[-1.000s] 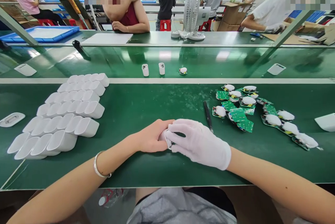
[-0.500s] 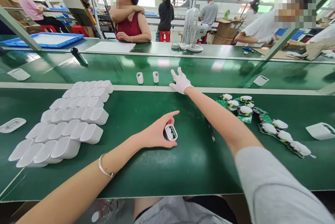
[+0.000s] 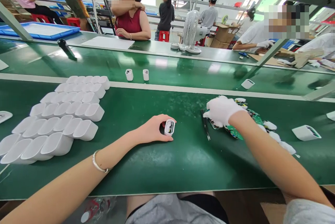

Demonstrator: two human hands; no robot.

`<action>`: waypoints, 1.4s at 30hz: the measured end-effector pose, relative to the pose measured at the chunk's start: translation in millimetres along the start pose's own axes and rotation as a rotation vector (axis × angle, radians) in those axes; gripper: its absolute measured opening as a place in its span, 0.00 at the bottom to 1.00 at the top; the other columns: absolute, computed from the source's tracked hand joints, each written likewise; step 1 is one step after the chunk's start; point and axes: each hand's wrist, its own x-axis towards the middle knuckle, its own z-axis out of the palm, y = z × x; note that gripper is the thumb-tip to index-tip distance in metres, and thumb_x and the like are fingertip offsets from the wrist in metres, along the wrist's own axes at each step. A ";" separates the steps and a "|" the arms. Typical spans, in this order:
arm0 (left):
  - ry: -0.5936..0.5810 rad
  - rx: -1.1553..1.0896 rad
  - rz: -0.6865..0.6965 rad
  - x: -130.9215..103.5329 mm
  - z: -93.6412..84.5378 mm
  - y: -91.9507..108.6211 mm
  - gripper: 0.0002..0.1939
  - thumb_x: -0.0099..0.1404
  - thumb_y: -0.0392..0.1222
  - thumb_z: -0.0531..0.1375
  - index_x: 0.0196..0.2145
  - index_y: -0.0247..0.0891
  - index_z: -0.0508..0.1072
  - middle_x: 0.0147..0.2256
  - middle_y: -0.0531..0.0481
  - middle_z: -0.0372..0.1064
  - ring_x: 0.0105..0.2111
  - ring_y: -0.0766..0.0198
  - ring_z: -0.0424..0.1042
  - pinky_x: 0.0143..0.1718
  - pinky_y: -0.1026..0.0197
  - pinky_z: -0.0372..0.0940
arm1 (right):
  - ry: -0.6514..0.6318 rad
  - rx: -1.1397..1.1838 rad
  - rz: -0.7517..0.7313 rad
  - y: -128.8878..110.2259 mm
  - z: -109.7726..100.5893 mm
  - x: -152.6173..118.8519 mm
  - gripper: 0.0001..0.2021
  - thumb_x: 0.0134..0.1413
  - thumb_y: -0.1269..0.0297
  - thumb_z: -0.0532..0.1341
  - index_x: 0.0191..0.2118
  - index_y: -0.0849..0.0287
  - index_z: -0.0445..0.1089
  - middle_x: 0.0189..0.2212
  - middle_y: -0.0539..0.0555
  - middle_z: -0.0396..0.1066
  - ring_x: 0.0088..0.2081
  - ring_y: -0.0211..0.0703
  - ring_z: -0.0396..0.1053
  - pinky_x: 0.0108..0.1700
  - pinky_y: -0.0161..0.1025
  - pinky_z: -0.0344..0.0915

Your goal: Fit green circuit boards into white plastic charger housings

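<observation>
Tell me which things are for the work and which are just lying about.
Probably for the work:
- white case in the left hand
- circuit boards by the right hand
- rows of cases

Seemingly just about:
- fan
- bottle
- blue tray

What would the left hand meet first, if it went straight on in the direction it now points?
Probably the black tweezers: they lie ahead of the left hand and its white housing, with the gloved right hand just beyond. One view leaves height unclear.
</observation>
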 end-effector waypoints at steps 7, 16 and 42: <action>-0.030 0.116 0.062 -1.0 4.6 4.8 0.25 0.51 0.38 0.62 0.49 0.43 0.69 0.43 0.48 0.68 0.42 0.57 0.67 0.44 0.57 0.64 | 0.380 0.041 0.062 2.5 41.4 -26.1 0.10 0.55 0.70 0.55 0.37 0.63 0.73 0.42 0.68 0.67 0.34 0.51 0.71 0.28 0.40 0.64; -0.087 0.121 0.103 -2.2 6.0 3.5 0.33 0.53 0.30 0.56 0.57 0.45 0.62 0.53 0.48 0.62 0.52 0.58 0.63 0.53 0.59 0.60 | 0.120 0.219 -0.007 -4.6 45.6 -37.0 0.12 0.55 0.61 0.57 0.27 0.61 0.73 0.30 0.61 0.73 0.30 0.48 0.71 0.29 0.40 0.63; 0.123 0.169 0.137 -1.9 24.0 0.3 0.19 0.52 0.32 0.61 0.43 0.41 0.75 0.36 0.53 0.66 0.30 0.70 0.67 0.30 0.69 0.61 | -0.158 1.936 -0.184 -61.8 67.6 -56.6 0.18 0.40 0.53 0.69 0.25 0.61 0.64 0.18 0.49 0.72 0.20 0.39 0.72 0.22 0.34 0.71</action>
